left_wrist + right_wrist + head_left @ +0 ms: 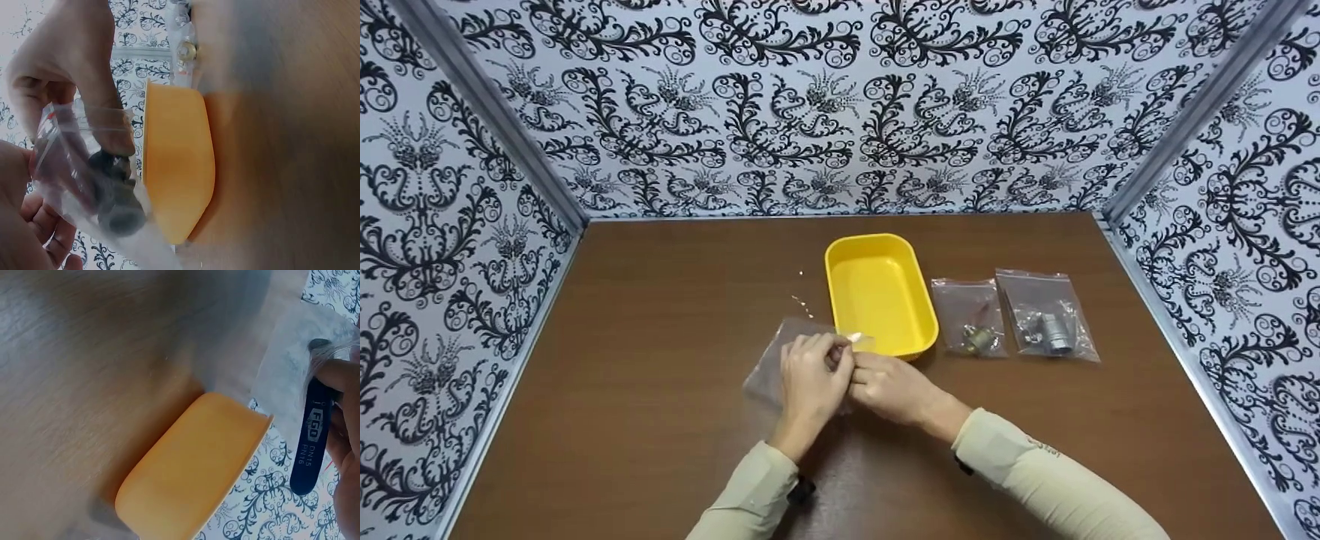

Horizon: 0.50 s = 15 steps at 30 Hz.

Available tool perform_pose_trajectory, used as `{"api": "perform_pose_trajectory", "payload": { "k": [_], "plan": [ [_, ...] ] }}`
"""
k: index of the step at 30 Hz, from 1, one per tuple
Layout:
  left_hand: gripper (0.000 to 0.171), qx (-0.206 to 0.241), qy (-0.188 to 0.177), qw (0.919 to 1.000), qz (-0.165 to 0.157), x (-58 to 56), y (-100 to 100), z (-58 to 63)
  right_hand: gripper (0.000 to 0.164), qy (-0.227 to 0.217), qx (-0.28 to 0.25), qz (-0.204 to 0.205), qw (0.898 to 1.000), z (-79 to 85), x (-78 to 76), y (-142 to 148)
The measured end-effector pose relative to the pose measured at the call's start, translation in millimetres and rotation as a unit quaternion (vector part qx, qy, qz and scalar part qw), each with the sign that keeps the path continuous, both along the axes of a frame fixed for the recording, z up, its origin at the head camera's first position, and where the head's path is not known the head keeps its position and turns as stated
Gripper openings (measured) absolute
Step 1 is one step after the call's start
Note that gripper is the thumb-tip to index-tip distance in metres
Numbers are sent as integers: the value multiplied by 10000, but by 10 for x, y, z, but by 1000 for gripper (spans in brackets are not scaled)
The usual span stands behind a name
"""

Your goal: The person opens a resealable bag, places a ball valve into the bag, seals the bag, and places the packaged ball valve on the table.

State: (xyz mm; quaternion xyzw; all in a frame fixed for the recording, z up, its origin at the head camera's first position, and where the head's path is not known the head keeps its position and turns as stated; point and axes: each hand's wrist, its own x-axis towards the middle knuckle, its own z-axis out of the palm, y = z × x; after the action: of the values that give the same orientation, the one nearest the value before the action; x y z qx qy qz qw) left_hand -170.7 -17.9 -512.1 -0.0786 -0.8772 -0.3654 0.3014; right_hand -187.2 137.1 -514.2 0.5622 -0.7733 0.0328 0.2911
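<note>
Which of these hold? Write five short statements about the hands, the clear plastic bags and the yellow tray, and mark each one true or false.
1. Both hands, the left hand and the right hand, hold one clear plastic zip bag. True.
2. The yellow rectangular plastic tray is full of metal parts. False: nothing lies in it.
3. Two more clear zip bags, the nearer bag and the farther bag, lie on the brown wooden table to the right of the tray. True.
4. Those two bags are empty. False: each holds a metal fitting.
5. The held bag lies inside the tray. False: it is held in front of the tray's near edge.
</note>
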Motion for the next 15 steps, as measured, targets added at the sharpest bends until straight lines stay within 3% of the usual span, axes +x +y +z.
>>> {"api": "perform_pose_trajectory", "payload": {
  "k": [7, 15],
  "plan": [
    [4, 469, -322, 9984, -36, 10, 2, -18, 23, -197, -78, -87, 9997, -29, -13, -51],
    [5, 667, -562, 9961, -146, 41, 2, -35, 13, -177, 38, 235, 9996, -73, -54, -52]
  ]
}}
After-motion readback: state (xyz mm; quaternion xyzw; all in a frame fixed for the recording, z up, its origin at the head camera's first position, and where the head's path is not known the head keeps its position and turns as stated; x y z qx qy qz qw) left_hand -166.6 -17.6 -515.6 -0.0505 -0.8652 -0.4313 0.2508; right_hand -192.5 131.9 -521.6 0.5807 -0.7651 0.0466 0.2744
